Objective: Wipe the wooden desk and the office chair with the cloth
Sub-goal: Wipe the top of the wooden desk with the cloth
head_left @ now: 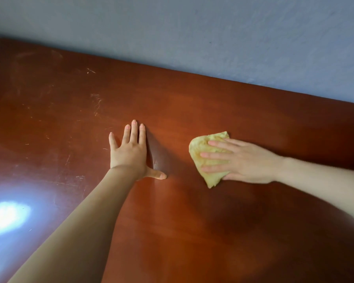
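Note:
The reddish-brown wooden desk (pixel 192 231) fills most of the view, its top scratched on the left side. A crumpled yellow cloth (pixel 200 146) lies on the desk right of centre. My right hand (pixel 245 160) lies flat on the cloth, fingers straight and pointing left, pressing it to the wood. My left hand (pixel 131 152) rests flat on the bare desk to the left of the cloth, fingers straight and thumb spread out. The office chair is out of view.
A blue-grey wall (pixel 213 33) runs along the desk's far edge. A bright glare of reflected light (pixel 6 217) sits on the desk surface at the lower left.

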Demonstrator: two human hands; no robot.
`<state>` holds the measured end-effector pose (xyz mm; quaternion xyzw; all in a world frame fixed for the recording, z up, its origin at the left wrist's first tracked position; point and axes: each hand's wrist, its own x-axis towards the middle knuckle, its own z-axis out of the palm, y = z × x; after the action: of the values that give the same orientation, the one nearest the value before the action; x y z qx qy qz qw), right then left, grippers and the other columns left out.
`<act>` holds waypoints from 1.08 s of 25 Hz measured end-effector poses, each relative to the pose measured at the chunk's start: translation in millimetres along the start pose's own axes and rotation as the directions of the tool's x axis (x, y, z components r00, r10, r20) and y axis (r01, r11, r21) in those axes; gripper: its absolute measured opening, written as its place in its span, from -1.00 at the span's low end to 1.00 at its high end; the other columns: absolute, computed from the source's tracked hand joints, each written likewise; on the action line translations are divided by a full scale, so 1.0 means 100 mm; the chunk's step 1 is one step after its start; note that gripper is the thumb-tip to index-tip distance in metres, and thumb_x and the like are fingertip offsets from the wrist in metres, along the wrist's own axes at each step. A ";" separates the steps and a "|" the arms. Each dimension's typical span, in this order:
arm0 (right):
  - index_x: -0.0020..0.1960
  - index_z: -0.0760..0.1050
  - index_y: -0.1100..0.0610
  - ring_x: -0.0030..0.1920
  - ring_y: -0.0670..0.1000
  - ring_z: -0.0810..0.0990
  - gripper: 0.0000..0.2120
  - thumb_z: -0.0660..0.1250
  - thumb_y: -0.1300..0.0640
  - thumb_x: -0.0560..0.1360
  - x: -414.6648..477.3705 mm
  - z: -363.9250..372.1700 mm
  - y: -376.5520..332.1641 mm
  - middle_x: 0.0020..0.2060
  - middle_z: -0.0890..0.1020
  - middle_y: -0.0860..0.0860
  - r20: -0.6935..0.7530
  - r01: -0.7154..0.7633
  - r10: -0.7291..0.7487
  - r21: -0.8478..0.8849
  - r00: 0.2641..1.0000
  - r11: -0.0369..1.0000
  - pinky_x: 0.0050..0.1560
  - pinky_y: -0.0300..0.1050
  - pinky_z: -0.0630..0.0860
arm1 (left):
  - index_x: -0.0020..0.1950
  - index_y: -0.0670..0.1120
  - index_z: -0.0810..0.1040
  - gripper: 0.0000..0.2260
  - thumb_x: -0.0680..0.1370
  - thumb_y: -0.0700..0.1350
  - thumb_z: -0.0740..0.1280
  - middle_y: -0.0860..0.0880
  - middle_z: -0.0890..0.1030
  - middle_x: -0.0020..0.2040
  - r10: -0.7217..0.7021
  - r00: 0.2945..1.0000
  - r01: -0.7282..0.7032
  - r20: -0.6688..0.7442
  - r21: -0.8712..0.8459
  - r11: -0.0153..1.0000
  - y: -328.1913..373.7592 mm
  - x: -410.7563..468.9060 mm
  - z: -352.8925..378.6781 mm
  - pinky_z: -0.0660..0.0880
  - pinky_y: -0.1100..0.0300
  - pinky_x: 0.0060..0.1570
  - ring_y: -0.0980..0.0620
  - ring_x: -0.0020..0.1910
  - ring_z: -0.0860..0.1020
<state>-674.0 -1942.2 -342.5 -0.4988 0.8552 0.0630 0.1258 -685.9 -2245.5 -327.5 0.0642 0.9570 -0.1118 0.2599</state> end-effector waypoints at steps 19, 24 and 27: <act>0.48 -0.03 -0.31 0.51 0.12 -0.24 -0.55 -0.07 -0.19 0.61 1.79 -0.48 0.43 0.54 -0.09 -0.15 0.092 -0.651 0.675 0.388 0.732 0.652 0.44 0.24 -0.24 | 0.50 -0.09 -0.38 0.34 0.06 0.60 0.22 -0.06 -0.33 0.53 0.007 0.996 -0.014 -0.088 -0.075 0.997 -0.04 0.03 0.12 -0.20 -0.24 0.41 -0.03 0.52 -0.27; 0.49 -0.03 -0.30 0.52 0.10 -0.23 -0.55 -0.07 -0.19 0.62 1.85 -0.45 -0.18 0.54 -0.06 -0.15 0.011 -0.530 0.568 0.374 0.823 0.761 0.43 0.23 -0.28 | 0.51 -0.07 -0.36 0.28 0.10 0.61 0.17 -0.06 -0.32 0.54 0.004 0.992 -0.020 -0.125 -0.123 0.992 -0.07 0.01 0.16 -0.25 -0.30 0.37 -0.04 0.52 -0.28; 0.50 -0.04 -0.28 0.52 0.09 -0.24 -0.55 -0.08 -0.17 0.62 1.74 -0.41 -0.43 0.54 -0.05 -0.14 0.011 -0.490 0.522 0.359 0.853 0.794 0.44 0.23 -0.26 | 0.51 -0.06 -0.34 0.19 0.15 0.61 0.05 -0.11 -0.32 0.53 -0.027 0.987 -0.002 -0.159 -0.178 0.984 -0.08 -0.18 0.30 -0.25 -0.34 0.35 -0.09 0.51 -0.30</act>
<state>-724.9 -2118.7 -351.0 -0.2239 0.9593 -0.0802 0.1526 -657.4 -2261.6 -342.7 0.0435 0.9814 -0.0222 0.1857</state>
